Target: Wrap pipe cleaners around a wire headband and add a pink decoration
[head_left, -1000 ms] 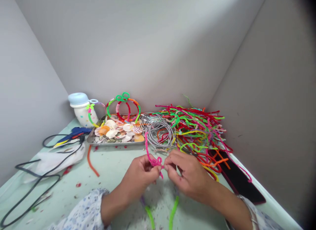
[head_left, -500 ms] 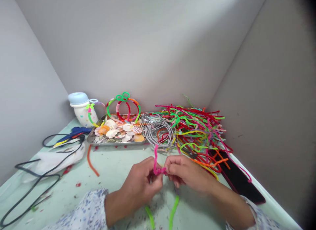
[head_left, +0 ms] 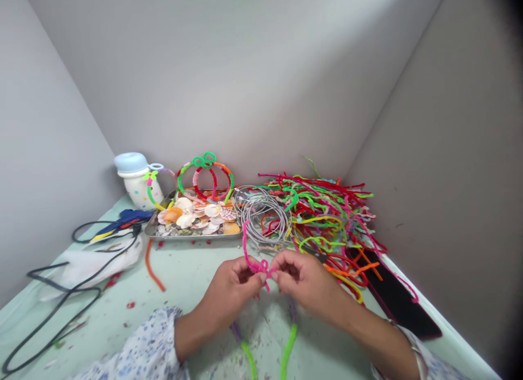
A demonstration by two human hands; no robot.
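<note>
Pinched between my two hands is a fuzzy pink pipe cleaner (head_left: 259, 267), bent into small loops, with one free end standing up on the left. My left hand (head_left: 229, 290) grips its left side between thumb and fingers. Close beside it, my right hand (head_left: 312, 279) pinches the right side of the loops. Below the hands hang two legs of a band wrapped in purple and bright green pipe cleaner (head_left: 289, 347); its upper part is hidden behind my fingers, so I cannot tell how it joins the pink piece.
A metal tray (head_left: 192, 237) of seashells (head_left: 186, 221) stands at the back, with wrapped headbands (head_left: 232, 179) above it. Left are a white bottle (head_left: 141, 189), a black cable (head_left: 53, 336) and a plastic bag (head_left: 98, 265). Right are coiled grey wire (head_left: 245, 222), piled pipe cleaners (head_left: 327, 200) and a dark flat object (head_left: 402, 304).
The pink pipe cleaner now shows clearer loops between my fingertips, and its free end has shifted up and left. Both hands have moved slightly; more purple shows on the band's left leg.
</note>
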